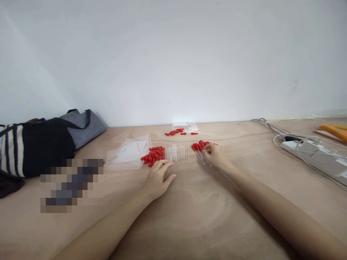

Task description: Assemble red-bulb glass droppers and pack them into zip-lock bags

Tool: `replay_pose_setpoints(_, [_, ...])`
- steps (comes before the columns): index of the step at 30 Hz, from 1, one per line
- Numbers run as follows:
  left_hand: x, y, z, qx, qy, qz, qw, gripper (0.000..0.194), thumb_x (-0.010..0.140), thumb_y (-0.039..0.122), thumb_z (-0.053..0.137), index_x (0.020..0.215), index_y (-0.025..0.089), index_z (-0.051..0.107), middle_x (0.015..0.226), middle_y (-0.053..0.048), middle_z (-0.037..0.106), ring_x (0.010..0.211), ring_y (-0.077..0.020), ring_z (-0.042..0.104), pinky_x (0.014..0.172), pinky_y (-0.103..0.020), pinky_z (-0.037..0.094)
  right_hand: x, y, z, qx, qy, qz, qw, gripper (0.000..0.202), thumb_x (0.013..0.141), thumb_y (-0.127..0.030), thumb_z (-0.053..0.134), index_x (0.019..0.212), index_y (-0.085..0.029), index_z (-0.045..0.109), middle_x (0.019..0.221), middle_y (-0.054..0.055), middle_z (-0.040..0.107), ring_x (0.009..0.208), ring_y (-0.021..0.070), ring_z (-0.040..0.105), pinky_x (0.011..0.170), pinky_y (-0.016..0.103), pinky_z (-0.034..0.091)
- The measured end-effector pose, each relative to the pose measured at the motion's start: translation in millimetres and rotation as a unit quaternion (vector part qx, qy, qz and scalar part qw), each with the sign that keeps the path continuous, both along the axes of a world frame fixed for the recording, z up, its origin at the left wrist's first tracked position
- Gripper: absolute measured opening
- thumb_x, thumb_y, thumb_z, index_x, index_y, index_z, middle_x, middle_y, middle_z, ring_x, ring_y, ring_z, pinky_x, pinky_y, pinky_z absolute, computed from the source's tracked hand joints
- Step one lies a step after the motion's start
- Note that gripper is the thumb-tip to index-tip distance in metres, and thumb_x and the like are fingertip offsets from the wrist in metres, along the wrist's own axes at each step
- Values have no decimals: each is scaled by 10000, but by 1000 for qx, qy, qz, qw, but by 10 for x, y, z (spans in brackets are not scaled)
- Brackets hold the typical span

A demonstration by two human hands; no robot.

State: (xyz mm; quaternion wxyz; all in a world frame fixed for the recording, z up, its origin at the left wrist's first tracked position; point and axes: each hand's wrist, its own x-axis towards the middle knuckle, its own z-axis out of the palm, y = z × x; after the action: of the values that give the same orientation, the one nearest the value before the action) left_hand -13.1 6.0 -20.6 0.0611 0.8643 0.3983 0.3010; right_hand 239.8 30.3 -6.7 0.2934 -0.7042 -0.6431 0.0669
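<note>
My left hand (158, 180) rests low over the table, fingers apart and thumb spread. Just beyond its fingertips lie a heap of red rubber bulbs (154, 155) and a row of thin clear tubes (177, 153). My right hand (214, 154) is closed, thumb and fingertips pinched on a dropper at the right end of a group of droppers (200, 148). Each dropper there has a red bulb at the far end and a clear tube pointing toward me. The pinching fingers partly hide the dropper they hold.
Clear zip bags (127, 153) lie left of the bulbs. Near the wall, more red bulbs (175, 132) lie before another bag (184, 126). A power strip (317, 155) with cables and a yellow-orange object (334, 131) are at right. Dark striped bags (46, 144) stand at left.
</note>
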Motion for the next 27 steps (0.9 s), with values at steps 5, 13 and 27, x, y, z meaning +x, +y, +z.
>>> replay_pose_setpoints(5, [-18,24,-13,15,-6,-1,1000,214,762,242,531,973,204,544,984,-60,516,948,-215,483,832,-397,406,-141,146,-29,-62,-68,-32,995,148,774,-243,447,814,-148,553,803,89,637,769,181,576,623,232,350])
replay_pose_setpoints(13, [-50,50,-1,24,-12,11,1000,176,746,222,546,920,204,570,964,-55,519,927,-209,494,822,-392,411,-231,237,-1,-92,-72,-59,991,257,753,-270,474,940,-102,526,898,140,622,836,223,581,621,258,378])
replay_pose_setpoints(27, [-111,96,44,33,5,62,997,152,740,227,550,881,192,594,961,-59,541,936,-216,496,822,-381,401,-293,251,57,-113,-63,-57,990,262,752,-310,472,904,-121,572,916,122,629,862,220,584,647,264,405])
